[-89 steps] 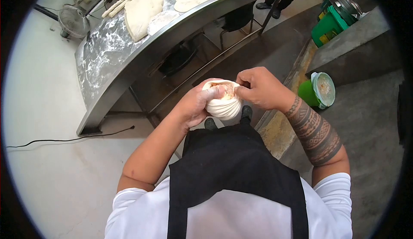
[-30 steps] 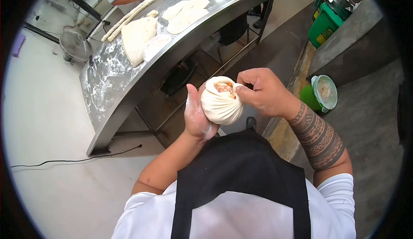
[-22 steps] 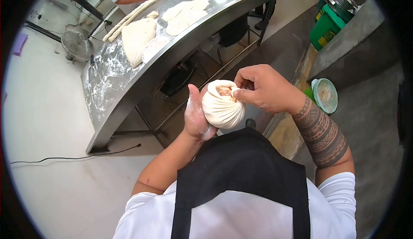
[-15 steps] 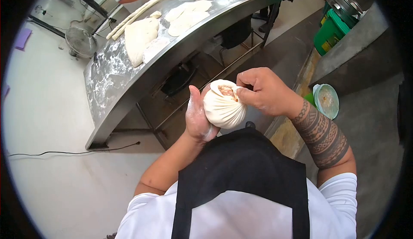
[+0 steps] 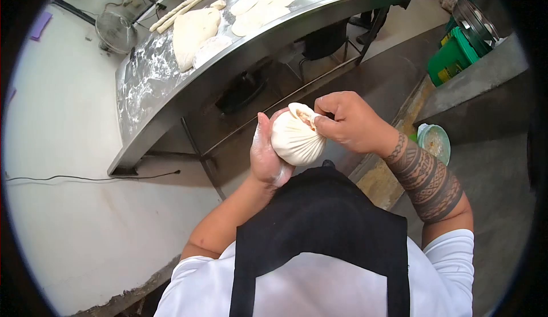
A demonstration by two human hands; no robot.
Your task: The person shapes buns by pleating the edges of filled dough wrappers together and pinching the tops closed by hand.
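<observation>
Mouth of the bun [image 5: 298, 141] just got tighter. Half a second ago the filling [image 5: 306, 118] showed as a broad patch; now it's a narrow slit near the right edge of the top. More of the rim looks gathered in, folds fanning down the side. My read: pleating well along, but the dough isn't sealed yet, filling still bare in the gap.

Bun location: up in the air, in front of the black apron [image 5: 321, 231], between both hands, well apart from the table [image 5: 140, 83].

Left hand [image 5: 267, 154]: cupped under and along the bun's side, holding it. Thumb stands up, looks clear of the dough. Other fingers mostly hidden behind the bun, can't tell their spread. Flour on the palm.

Right hand [image 5: 354, 124]: thumb and forefinger pinched narrow on the rim at the slit, remaining fingers curled in. Pinch is at about the same spot as before, so the change seems to be in the dough, not the grip.

On the table: dough slab [image 5: 195, 36], flat dough rounds [image 5: 262, 23], long dough ropes [image 5: 197, 3].
</observation>
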